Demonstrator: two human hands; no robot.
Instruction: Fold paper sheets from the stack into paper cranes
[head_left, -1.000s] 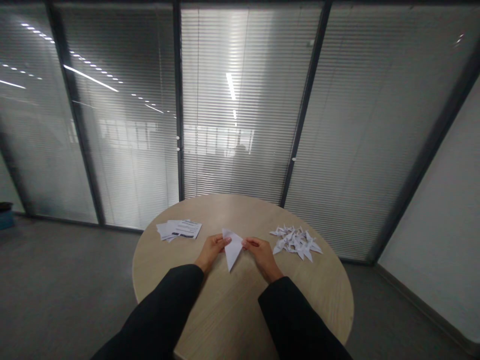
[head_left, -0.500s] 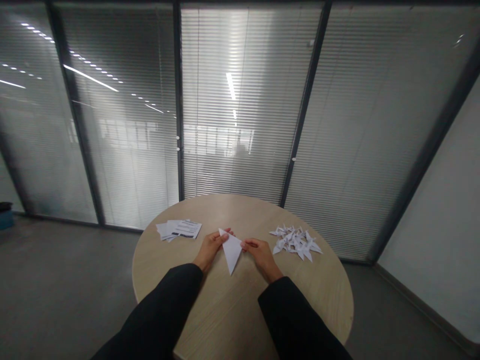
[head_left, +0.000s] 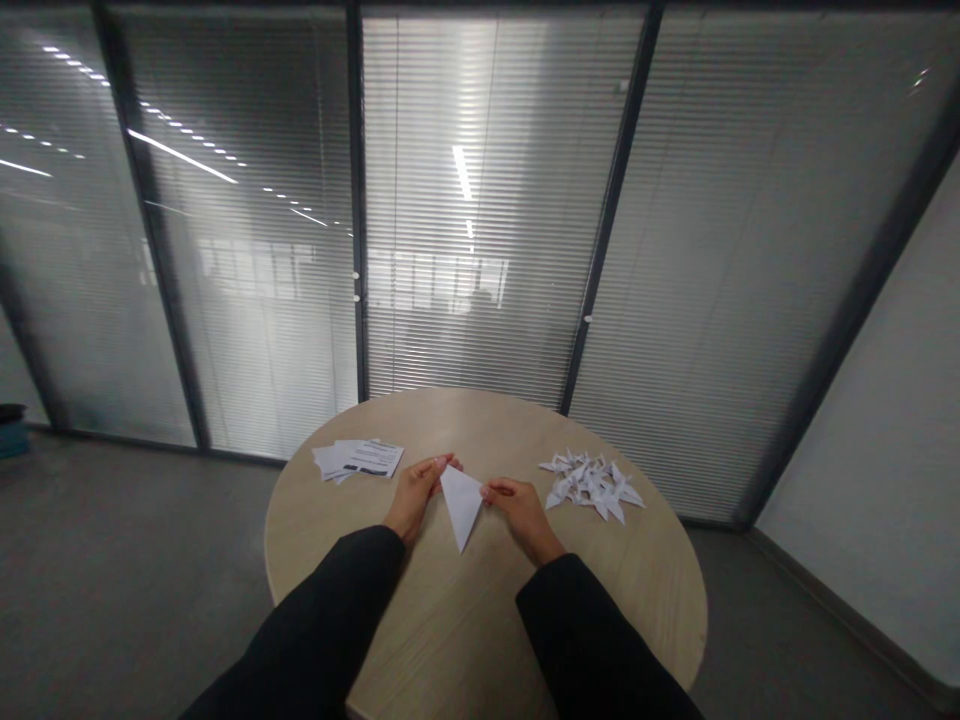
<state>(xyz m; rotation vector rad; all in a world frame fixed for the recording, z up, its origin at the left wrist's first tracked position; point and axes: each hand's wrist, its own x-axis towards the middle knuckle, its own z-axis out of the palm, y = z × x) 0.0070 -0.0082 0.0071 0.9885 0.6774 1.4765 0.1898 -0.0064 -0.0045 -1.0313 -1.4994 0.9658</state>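
Between my hands is a folded sheet of white paper [head_left: 461,503], kite-like in outline, its long point towards me. My left hand [head_left: 417,494] grips its upper left corner with thumb and fingers; some of those fingertips are behind the paper. At the right corner, my right hand [head_left: 519,508] pinches the edge between thumb and forefinger. Off to the right lies a heap of folded white paper cranes [head_left: 592,485]. Left of my left hand is a loose stack of paper sheets [head_left: 360,460], the top one with dark print.
Everything lies on a round wooden table [head_left: 450,640]. Behind it stands a glass partition with blinds [head_left: 480,330] and dark frames. A white wall [head_left: 885,480] rises at the right, and a blue bin-like object [head_left: 12,432] sits on the floor at far left.
My left thumb has drawn back from the paper's face to its upper left corner. The paper has shifted very slightly; my right hand keeps its pinch in nearly the same place.
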